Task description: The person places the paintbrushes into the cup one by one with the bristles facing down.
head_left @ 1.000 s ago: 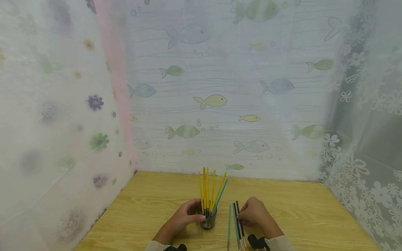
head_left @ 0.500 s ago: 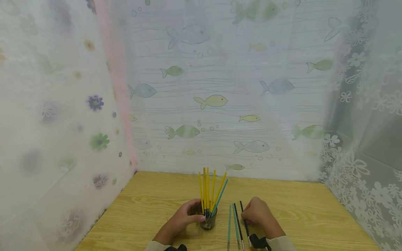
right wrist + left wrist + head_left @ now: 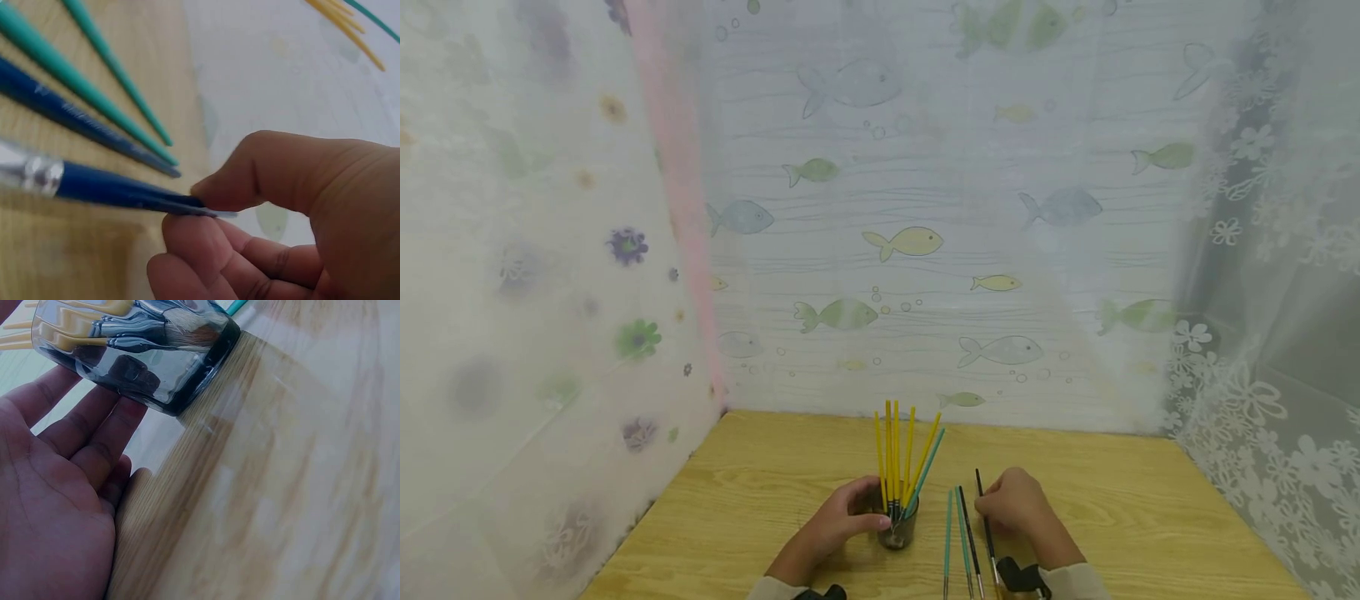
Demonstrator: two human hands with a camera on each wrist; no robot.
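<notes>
My right hand (image 3: 1018,504) has just slid the dark blue brush (image 3: 988,537) out to the right, away from its neighbours. A second ago it sat close against them; now there is a gap, and its thin end pokes a bit farther away from me. I have it in a small pinch, thumb on one side and fingertip on the other, near that thin end. The hairy end points back toward me. I can't tell if the brush is all the way up off the counter (image 3: 775,458).

The cup (image 3: 895,533) is see-through and stands on the counter to the left of the loose brushes. My left hand (image 3: 844,515) has not moved. It curves around the cup, thumb in front and fingers at the far side. In the cup are five yellow brushes (image 3: 896,442) and one teal brush (image 3: 930,462), hairy ends down.

So I think one brush is now free to go by itself, without dragging the rest along. Two teal brushes (image 3: 948,533) and another dark brush (image 3: 969,533) lie side by side between my hands, not held, so there is more to do.
</notes>
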